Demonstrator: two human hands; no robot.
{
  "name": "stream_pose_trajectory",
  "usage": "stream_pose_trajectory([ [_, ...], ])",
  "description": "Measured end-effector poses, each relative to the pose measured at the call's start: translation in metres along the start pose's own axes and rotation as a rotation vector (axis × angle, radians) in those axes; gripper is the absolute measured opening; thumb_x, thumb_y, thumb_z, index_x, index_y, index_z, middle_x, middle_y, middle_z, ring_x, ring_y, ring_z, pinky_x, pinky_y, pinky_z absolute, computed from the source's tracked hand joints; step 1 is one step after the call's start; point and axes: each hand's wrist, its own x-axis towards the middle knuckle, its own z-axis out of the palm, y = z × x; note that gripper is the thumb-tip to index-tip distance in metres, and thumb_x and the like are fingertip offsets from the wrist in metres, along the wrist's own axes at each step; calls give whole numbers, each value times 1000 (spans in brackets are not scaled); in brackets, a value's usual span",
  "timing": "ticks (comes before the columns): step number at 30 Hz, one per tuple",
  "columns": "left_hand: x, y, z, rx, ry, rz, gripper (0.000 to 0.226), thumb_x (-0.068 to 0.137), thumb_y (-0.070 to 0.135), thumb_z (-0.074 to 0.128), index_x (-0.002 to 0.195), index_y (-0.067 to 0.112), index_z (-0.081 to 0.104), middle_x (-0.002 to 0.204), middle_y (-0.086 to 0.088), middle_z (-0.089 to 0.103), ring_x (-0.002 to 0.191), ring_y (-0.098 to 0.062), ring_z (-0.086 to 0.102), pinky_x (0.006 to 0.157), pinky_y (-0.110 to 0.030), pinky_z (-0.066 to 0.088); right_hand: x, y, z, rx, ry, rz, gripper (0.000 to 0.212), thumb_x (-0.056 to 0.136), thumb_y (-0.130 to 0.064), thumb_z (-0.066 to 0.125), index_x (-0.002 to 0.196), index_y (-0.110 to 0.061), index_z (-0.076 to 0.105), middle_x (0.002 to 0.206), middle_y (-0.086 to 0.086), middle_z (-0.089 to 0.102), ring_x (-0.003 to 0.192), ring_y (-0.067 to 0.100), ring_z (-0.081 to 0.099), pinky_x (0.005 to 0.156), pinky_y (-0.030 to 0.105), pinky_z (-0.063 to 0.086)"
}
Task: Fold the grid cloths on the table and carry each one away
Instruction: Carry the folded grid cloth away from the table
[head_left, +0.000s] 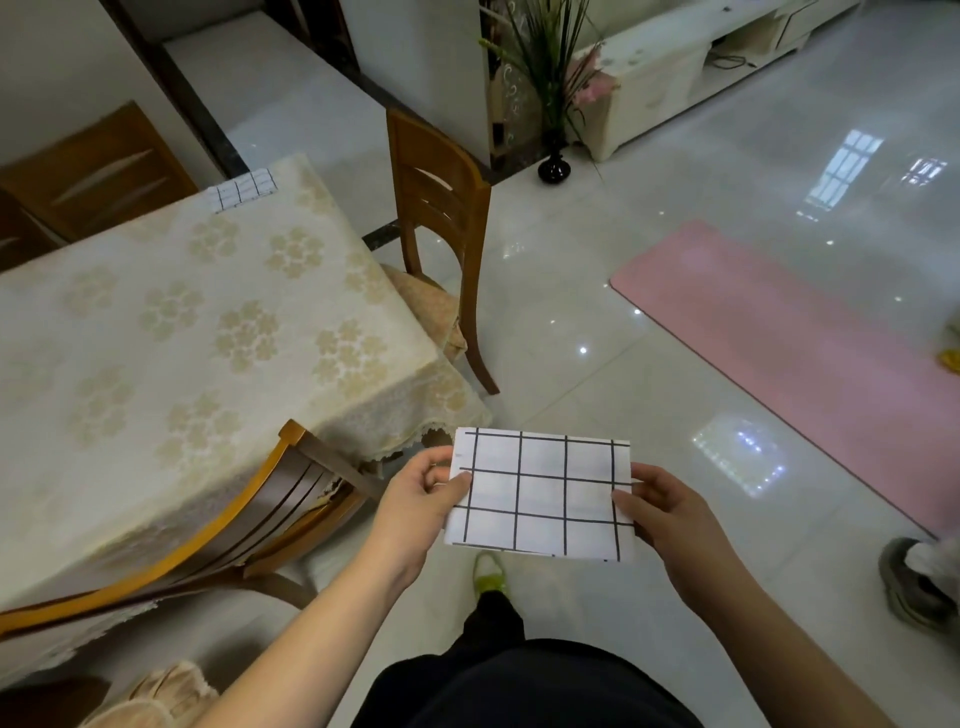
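Clear of the table's near corner, over the floor, the left hand (415, 499) and right hand (670, 514) each pinch a side of a folded white black-gridded cloth (540, 493), so carrying appears underway; another folded grid cloth (243, 189) waits at the lace-covered table (156, 332)'s far corner.

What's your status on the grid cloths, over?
Left hand and right hand grip opposite edges of folded cloth, off the table. Second cloth on far table corner. Floor ahead open; pink mat to the right.
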Motion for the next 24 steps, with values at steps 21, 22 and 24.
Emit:
stream_pose_trajectory([
  [21,240,126,-11,-40,-30,76,26,91,3,63,111,18,66,80,-6,68,79,-24,67,72,-36,54,217,-143,62,-88,40,-43,23,90,-8,66,104,-27,65,89,3,68,70,0,65,61,13,50],
  [22,248,131,-10,-32,-37,83,26,91,3,64,112,18,66,79,-3,69,78,-22,68,70,-34,54,226,-147,62,-92,39,-39,24,90,-10,66,107,-27,65,91,5,68,72,2,65,63,15,49],
  [24,263,141,-4,-25,-44,90,26,91,4,64,112,19,66,78,0,70,77,-19,69,67,-30,53,244,-156,60,-99,42,-30,27,89,-13,68,112,-26,64,90,4,66,75,4,64,67,18,48],
])
